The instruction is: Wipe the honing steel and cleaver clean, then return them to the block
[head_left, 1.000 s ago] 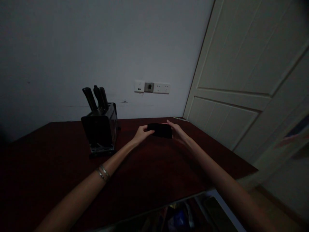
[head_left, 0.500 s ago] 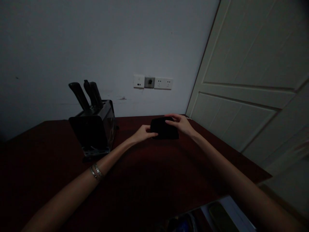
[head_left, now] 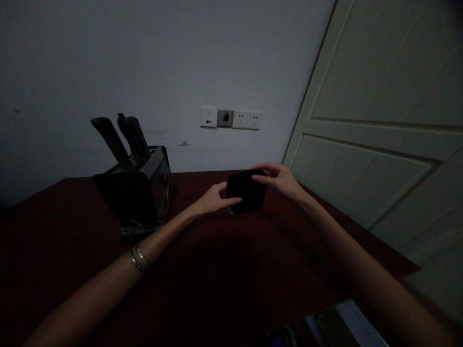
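Observation:
A small flat black object [head_left: 246, 193], squarish and too dark to identify, is held just above the far part of the dark red table. My left hand [head_left: 214, 198] pinches its left edge, thumb on the near face. At the upper right corner, my right hand [head_left: 278, 179] grips it between thumb and fingers. Both hands are closed on it. Some of my fingers are hidden behind the object. A silver bracelet [head_left: 139, 258] circles my left wrist.
Left of my hands stands a knife block [head_left: 125, 200] with several dark-handled knives. White sockets [head_left: 247, 120] sit on the wall behind the table [head_left: 217, 260]. A pale panelled door [head_left: 372, 159] rises at the right. Dim items [head_left: 336, 325] lie at the near edge.
The black object has turned and tilted slightly between my hands, its lower right corner drawn inward. My right hand has shifted a little right and up. The view has moved slightly.

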A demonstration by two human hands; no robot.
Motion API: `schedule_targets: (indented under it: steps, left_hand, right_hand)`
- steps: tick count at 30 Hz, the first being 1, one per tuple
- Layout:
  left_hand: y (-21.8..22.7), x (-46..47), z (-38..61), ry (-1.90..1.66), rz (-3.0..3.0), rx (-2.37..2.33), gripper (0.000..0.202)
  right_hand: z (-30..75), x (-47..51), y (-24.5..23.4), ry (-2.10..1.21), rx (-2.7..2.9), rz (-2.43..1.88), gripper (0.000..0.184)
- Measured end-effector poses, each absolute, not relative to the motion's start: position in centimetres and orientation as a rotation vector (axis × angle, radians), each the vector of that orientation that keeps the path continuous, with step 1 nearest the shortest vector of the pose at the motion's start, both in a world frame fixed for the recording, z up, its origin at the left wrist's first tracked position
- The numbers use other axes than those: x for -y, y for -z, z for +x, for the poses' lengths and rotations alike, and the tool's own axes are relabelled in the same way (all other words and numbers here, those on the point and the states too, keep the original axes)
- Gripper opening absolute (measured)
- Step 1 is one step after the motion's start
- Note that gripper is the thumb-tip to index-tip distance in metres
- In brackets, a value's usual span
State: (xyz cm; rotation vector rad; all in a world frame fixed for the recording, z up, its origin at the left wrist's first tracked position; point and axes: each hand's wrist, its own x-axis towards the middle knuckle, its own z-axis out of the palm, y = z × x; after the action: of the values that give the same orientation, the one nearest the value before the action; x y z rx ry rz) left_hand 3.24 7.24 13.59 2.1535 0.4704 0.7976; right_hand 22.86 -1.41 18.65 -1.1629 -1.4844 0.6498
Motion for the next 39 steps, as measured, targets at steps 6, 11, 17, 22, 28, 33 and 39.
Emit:
schedule_targets:
  steps: [6, 11, 17, 22, 28, 33, 39]
  left_hand:
    - [-13.6, -6.0, 4.0, -0.646, 1.966, -0.452, 0.030]
    - [-13.3, -2.4, 4.7, -0.304, 1.796, -0.284, 0.025]
    - [-12.6, -0.9, 3.7, -0.003, 2.132, -0.130, 0.024]
    - [-10.2, -2.8, 1.0, -0.254, 2.720, -0.203, 0.028]
    - [-8.3, -2.3, -2.2, -0.212, 2.901, -0.174, 0.034]
    - [-7.8, -1.9, -3.4, -0.159, 2.959, -0.131, 0.038]
    - [-7.5, -1.7, -3.6, -0.195, 2.987, -0.065, 0.043]
  right_hand:
    - [23.2, 2.0, -19.8, -0.657, 1.440, -1.119, 0.030]
    - [24.7, 4.0, -20.8, -0.692, 1.421, -1.160, 0.038]
    - [29.2, 4.5, -18.4, -0.833, 1.578, -1.447, 0.046]
    - [32.9, 2.5, -12.2, -0.463, 1.896, -1.814, 0.030]
    - [32.9, 2.6, -7.8, -0.143, 1.892, -1.896, 0.031]
    - [29.1, 4.3, -5.5, 0.051, 1.941, -1.847, 0.037]
    - [27.2, 5.9, -2.3, 0.112, 2.049, -1.862, 0.055]
